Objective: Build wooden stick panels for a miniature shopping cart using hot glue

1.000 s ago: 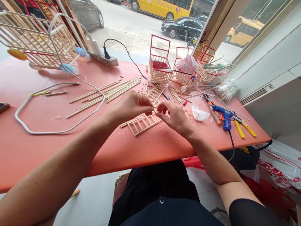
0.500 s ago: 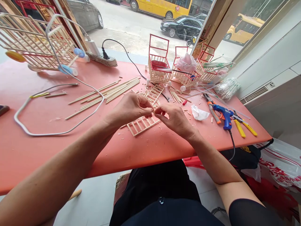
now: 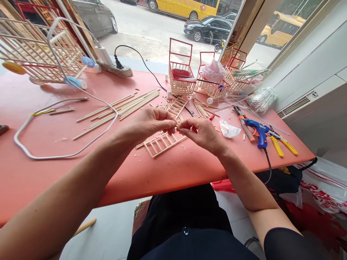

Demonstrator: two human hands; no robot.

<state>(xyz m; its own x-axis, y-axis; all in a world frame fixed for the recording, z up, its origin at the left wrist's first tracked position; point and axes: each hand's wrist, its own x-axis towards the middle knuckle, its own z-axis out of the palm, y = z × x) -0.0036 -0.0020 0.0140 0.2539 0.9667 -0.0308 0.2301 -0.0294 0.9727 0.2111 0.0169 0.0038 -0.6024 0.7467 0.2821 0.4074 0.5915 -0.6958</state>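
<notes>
1. Pale wood seems to make up the tiny stick piece [image 3: 177,126] pinched up above the smooth pink-red table [image 3: 119,180]. Fingers hide most of it, so its full shape is hard to tell.
2. The bare left hand [image 3: 159,122] has its thumb and fingertips pressed together on one side of it. The bare right hand [image 3: 202,134] pinches the other side, very close by.
3. It looks very light and stiff. Fingertips at its two ends should hold it best; a hard squeeze might snap it.
4. Just under the hands, a pale wooden ladder-shaped frame [image 3: 166,149] lies flat. Its thin rungs look easy to break, so the long side bars seem safer to grab.
5. Farther back lie a smaller pale wooden ladder frame [image 3: 177,105] and long, straight, pale wooden sticks [image 3: 139,103]. The sticks look light and might slide.
6. Farthest on the table stands a little pale wooden cart with a red handle [image 3: 182,86].
</notes>
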